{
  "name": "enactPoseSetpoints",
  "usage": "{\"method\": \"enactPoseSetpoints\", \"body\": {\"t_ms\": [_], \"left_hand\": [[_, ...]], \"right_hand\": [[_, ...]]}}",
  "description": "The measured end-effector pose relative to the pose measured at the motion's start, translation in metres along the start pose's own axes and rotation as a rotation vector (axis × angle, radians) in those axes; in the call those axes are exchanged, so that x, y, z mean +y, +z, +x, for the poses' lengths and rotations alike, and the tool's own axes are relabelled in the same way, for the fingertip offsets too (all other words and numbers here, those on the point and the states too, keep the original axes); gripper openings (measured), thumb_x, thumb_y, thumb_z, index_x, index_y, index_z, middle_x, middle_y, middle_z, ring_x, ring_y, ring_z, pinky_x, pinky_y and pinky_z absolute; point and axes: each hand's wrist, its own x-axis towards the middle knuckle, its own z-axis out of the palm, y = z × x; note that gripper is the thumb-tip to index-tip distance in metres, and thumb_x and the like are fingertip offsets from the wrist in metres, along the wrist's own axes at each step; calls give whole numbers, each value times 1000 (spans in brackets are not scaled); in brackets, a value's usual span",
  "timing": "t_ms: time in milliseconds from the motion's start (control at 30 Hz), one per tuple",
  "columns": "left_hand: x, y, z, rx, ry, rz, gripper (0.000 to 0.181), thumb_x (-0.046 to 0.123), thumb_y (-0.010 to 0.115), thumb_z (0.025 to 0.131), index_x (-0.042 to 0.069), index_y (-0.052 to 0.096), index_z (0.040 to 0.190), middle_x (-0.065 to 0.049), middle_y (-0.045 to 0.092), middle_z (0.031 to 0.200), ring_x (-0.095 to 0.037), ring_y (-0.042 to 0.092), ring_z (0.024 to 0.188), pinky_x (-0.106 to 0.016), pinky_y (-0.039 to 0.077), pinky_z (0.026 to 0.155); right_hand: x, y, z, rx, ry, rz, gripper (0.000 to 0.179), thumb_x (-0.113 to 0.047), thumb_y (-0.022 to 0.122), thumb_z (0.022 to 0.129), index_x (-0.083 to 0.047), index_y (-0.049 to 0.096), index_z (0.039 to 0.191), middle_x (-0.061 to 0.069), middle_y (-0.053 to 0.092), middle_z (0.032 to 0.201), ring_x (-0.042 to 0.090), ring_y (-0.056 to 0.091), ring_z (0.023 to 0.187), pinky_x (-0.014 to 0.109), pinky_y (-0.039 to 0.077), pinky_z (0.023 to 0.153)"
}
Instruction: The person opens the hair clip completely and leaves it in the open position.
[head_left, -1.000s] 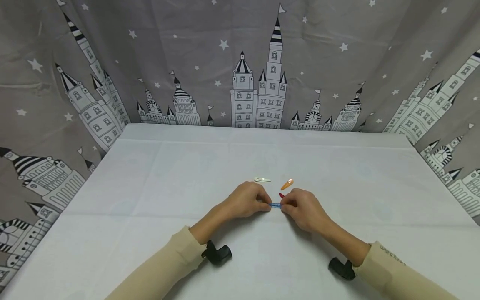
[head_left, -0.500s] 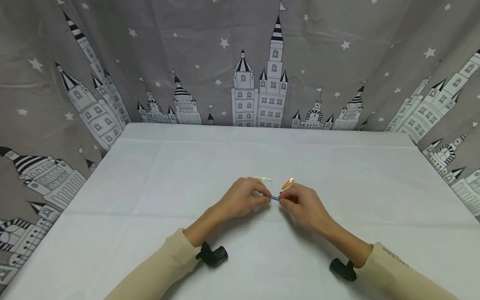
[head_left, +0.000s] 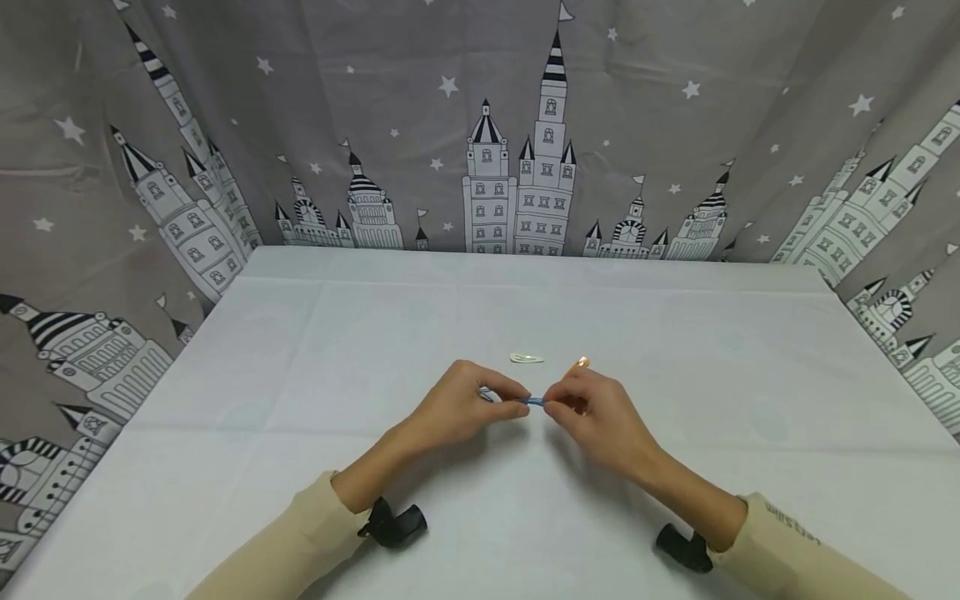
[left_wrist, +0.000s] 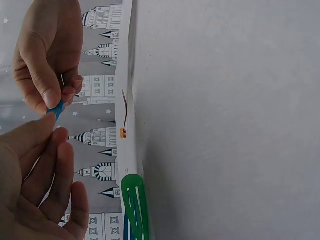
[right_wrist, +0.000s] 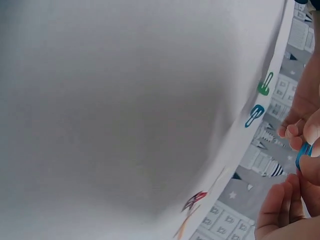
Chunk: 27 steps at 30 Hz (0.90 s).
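A small blue hair clip [head_left: 534,401] is stretched between my two hands, raised a little above the white table. My left hand [head_left: 453,408] pinches its left end with thumb and fingers. The thumb and forefinger of my right hand [head_left: 603,415] pinch the other end. Fingertips cover much of the clip in every view. Under the left hand, a green snap hair clip [left_wrist: 134,202] and another blue snap clip [right_wrist: 255,115] lie on the table. Near the right hand lie a red hair clip [right_wrist: 194,200] and an orange one [head_left: 579,365], partly hidden in the head view.
A pale snap hair clip [head_left: 527,358] lies beyond the hands on the white tablecloth [head_left: 375,333]. A grey curtain [head_left: 420,108] printed with castles and stars hangs behind the table. Black wrist cameras [head_left: 393,523] sit at both cuffs.
Both hands have shifted left with the blue clip, the left hand farther. The pale clip shows fully again, while the right hand now covers the red clip and part of the orange one.
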Motion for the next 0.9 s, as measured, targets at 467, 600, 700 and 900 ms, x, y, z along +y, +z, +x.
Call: {"method": "enactPoseSetpoints", "body": {"t_ms": [467, 600, 700, 900], "left_hand": [[0, -8, -14, -20, 18, -152, 16, 21, 73, 78, 11, 74, 90, 13, 68, 83, -6, 62, 87, -40, 46, 79], [-1, -7, -16, -4, 18, -144, 15, 20, 72, 79, 10, 74, 89, 13, 68, 82, -5, 62, 86, -38, 47, 79], [-1, -7, -16, 15, -5, -148, 12, 20, 73, 78, 13, 75, 88, 14, 68, 82, -4, 62, 85, -36, 47, 79], [-3, -7, -17, 28, -32, -158, 7, 24, 73, 78, 24, 74, 85, 14, 68, 82, -4, 63, 84, -36, 47, 79]], "right_hand": [[-12, 3, -4, 7, -52, -44, 14, -1, 65, 79, -14, 68, 79, -10, 53, 75, 5, 51, 67, 26, 46, 62], [-10, 4, -4, -13, -47, -28, 10, -4, 67, 80, -13, 70, 82, -11, 55, 77, 5, 52, 68, 26, 46, 63], [-8, 5, -5, -34, -57, -8, 9, -7, 67, 82, -15, 70, 86, -12, 57, 79, 5, 53, 70, 26, 46, 64], [-7, 7, -7, -67, -87, 21, 9, -9, 67, 83, -14, 71, 88, -12, 59, 82, 6, 54, 73, 29, 46, 65]]}}
